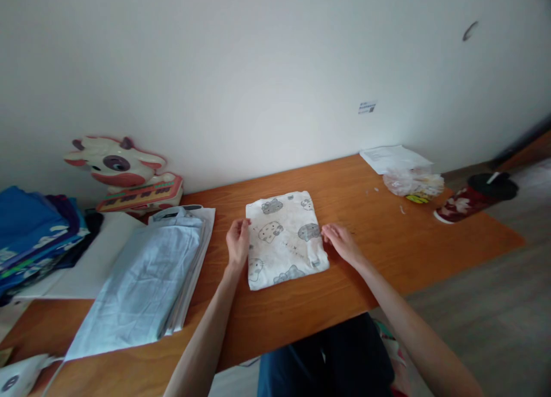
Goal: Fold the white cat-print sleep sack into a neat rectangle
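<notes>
A white cloth (pixel 284 245) with grey cat-face prints lies folded into a near-square on the wooden table, directly in front of me. At its left edge is my left hand (pixel 238 240), fingers curled and pinched on the fabric. My right hand (pixel 340 240) is closed at the opposite edge, its fingertips gripping the side of the cloth. The exact garment kind does not show. Both forearms reach in from the bottom of the view.
Left of the cloth lie folded light-blue clothes (pixel 142 282) and a blue clothes pile (pixel 37 230). Behind them stands a cow-shaped toy keyboard (pixel 129 176). On the right are papers (pixel 394 158), a plastic bag (pixel 411 183) and a dark red tumbler (pixel 469 202). A white wall borders the table (pixel 258 328).
</notes>
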The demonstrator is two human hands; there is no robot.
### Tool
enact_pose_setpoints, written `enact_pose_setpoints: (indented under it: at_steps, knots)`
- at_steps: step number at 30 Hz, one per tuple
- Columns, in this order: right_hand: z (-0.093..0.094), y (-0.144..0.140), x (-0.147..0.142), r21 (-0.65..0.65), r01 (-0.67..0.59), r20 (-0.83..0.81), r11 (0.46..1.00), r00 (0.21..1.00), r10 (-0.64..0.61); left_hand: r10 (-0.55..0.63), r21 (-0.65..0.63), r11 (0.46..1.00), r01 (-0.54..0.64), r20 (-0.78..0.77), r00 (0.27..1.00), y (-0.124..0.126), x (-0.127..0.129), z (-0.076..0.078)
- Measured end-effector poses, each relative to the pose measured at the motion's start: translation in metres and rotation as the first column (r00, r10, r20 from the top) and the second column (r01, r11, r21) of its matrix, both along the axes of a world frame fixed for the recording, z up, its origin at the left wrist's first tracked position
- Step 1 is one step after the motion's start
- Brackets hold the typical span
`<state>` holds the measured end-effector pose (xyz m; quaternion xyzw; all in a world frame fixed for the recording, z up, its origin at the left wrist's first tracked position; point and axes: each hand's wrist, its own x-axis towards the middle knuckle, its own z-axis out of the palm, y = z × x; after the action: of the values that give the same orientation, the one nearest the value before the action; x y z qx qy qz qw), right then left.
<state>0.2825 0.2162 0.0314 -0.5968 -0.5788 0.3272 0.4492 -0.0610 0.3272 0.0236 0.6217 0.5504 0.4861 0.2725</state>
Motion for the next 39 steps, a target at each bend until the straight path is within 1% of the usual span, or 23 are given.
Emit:
enact_pose_setpoints:
  at_steps: [1,2,4,5,7,9,10,12,14,16,17,20,22,24,29,32,34,35,37,39]
  knots:
    - [0.002,-0.02,0.003,-0.051,-0.079,0.04,0.996,0.996,0.081,0.048,-0.039,0.998,-0.048,0.0,0.999,-0.016,-0.011,-0.001]
    - [0.004,-0.038,0.004,-0.09,-0.142,0.074,0.986,0.986,0.149,0.054,-0.087,0.995,-0.054,-0.01,0.999,-0.035,-0.021,-0.003]
    - [0.004,-0.066,0.001,-0.134,-0.209,0.108,0.969,0.969,0.224,-0.009,-0.198,0.98,0.005,-0.02,1.0,-0.075,-0.038,-0.006]
    - [0.002,-0.074,-0.002,-0.136,-0.208,0.106,0.969,0.969,0.222,-0.051,-0.264,0.963,0.046,-0.012,0.999,-0.094,-0.044,-0.007]
    - [-0.003,-0.081,-0.006,-0.118,-0.168,0.06,0.979,0.983,0.176,-0.106,-0.399,0.911,0.107,0.026,0.994,-0.126,-0.049,-0.006]
    - [-0.009,-0.079,-0.009,-0.094,-0.152,-0.03,0.984,0.988,0.15,-0.118,-0.497,0.855,0.149,0.094,0.989,-0.147,-0.048,-0.002]
    - [-0.011,-0.076,-0.009,-0.086,-0.16,-0.082,0.983,0.985,0.153,-0.126,-0.516,0.836,0.185,0.148,0.981,-0.153,-0.046,0.0]
    - [-0.014,-0.07,-0.007,-0.076,-0.21,-0.169,0.975,0.966,0.195,-0.156,-0.48,0.832,0.279,0.279,0.947,-0.159,-0.041,0.003]
    - [-0.014,-0.066,-0.004,-0.069,-0.249,-0.202,0.966,0.952,0.231,-0.195,-0.384,0.852,0.355,0.397,0.897,-0.16,-0.036,0.004]
    - [-0.014,-0.065,-0.003,-0.068,-0.271,-0.193,0.96,0.948,0.254,-0.207,-0.298,0.881,0.367,0.453,0.867,-0.159,-0.031,0.002]
    - [-0.014,-0.065,-0.003,-0.073,-0.283,-0.196,0.956,0.944,0.264,-0.21,-0.281,0.888,0.363,0.454,0.866,-0.158,-0.029,0.001]
    - [-0.014,-0.063,-0.008,-0.095,-0.3,-0.268,0.949,0.926,0.266,-0.244,-0.325,0.873,0.364,0.356,0.902,-0.154,-0.025,-0.001]
    - [-0.013,-0.063,-0.012,-0.103,-0.268,-0.296,0.958,0.928,0.227,-0.26,-0.357,0.869,0.344,0.261,0.93,-0.151,-0.024,-0.003]
    - [-0.013,-0.065,-0.016,-0.104,-0.219,-0.28,0.97,0.943,0.182,-0.23,-0.352,0.891,0.288,0.196,0.953,-0.15,-0.026,-0.004]
    - [-0.015,-0.082,-0.012,-0.098,-0.098,-0.201,0.99,0.977,0.077,-0.099,-0.328,0.935,0.135,0.123,0.987,-0.153,-0.03,-0.009]
    - [-0.016,-0.093,-0.007,-0.162,-0.028,-0.247,0.986,0.969,-0.013,-0.084,-0.271,0.958,0.097,0.059,0.995,-0.157,-0.027,-0.01]
    - [-0.014,-0.097,-0.005,-0.243,-0.035,-0.318,0.969,0.947,-0.046,-0.111,-0.25,0.961,0.118,0.042,0.993,-0.157,-0.025,-0.01]
    - [-0.012,-0.098,-0.005,-0.277,-0.058,-0.35,0.959,0.936,-0.044,-0.125,-0.248,0.96,0.13,0.038,0.991,-0.156,-0.025,-0.009]
    - [-0.007,-0.097,-0.006,-0.303,-0.116,-0.392,0.946,0.92,-0.013,-0.135,-0.245,0.96,0.134,0.016,0.991,-0.154,-0.025,-0.009]
    - [-0.004,-0.095,-0.008,-0.308,-0.142,-0.39,0.941,0.921,0.011,-0.124,-0.233,0.966,0.111,-0.04,0.992,-0.151,-0.025,-0.01]
